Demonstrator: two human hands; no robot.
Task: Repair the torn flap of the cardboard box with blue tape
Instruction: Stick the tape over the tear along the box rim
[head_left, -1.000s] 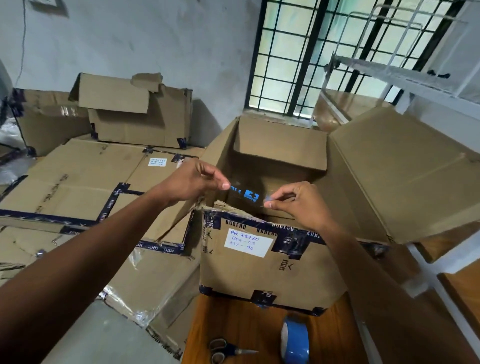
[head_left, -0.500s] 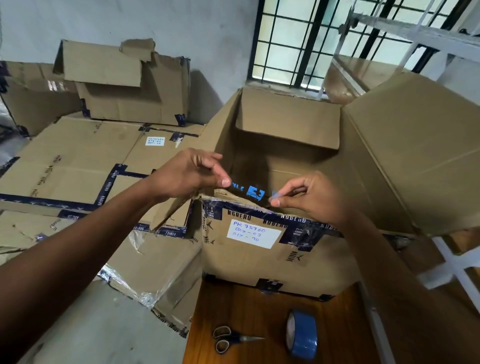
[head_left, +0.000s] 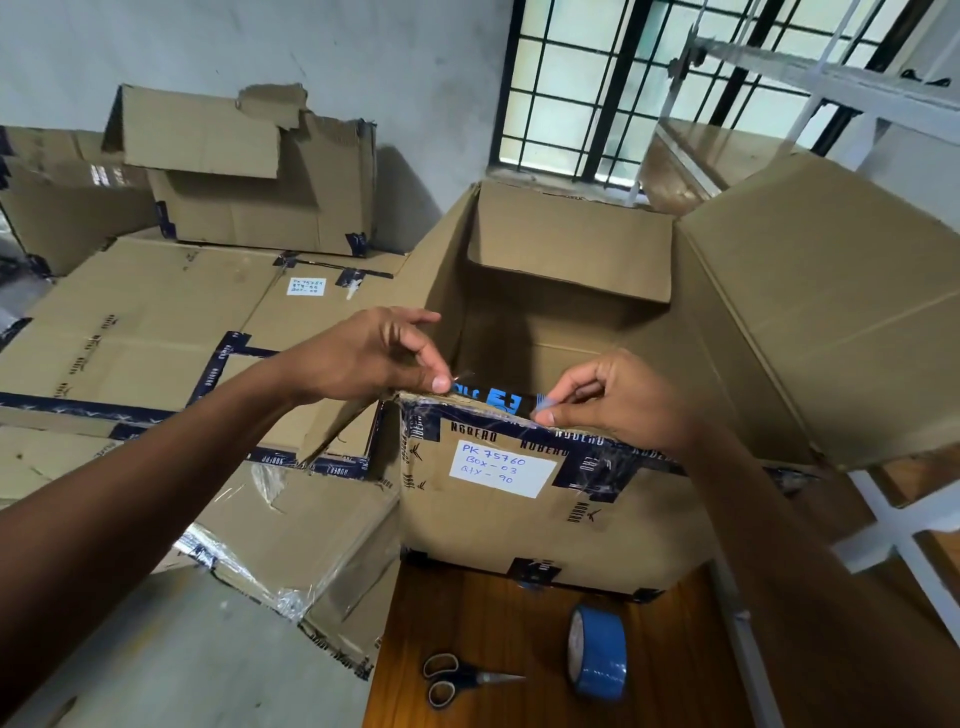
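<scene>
Since a second ago the hands have hardly shifted on the box; the view has tipped down and closer, so more of the wooden table and the roll now show below.

The strip of blue tape is stretched along the top edge of the cardboard box's near wall, where the torn flap meets it (how much flap is left I cannot tell; only a ragged edge shows). The left hand pinches the strip's left end between thumb and forefinger, other fingers loosely curled. The right hand pinches the right end the same way, fingertips just above the box rim.

To do this step well, I judge the strip should be kept taut and level, centred across the tear, lowered from one end and then rubbed flat so no crease lifts.

Just below the box on the wooden table stands the roll of blue tape on edge, with scissors lying just to its left. Left of the box lie flattened cartons; behind it is a barred window.
</scene>
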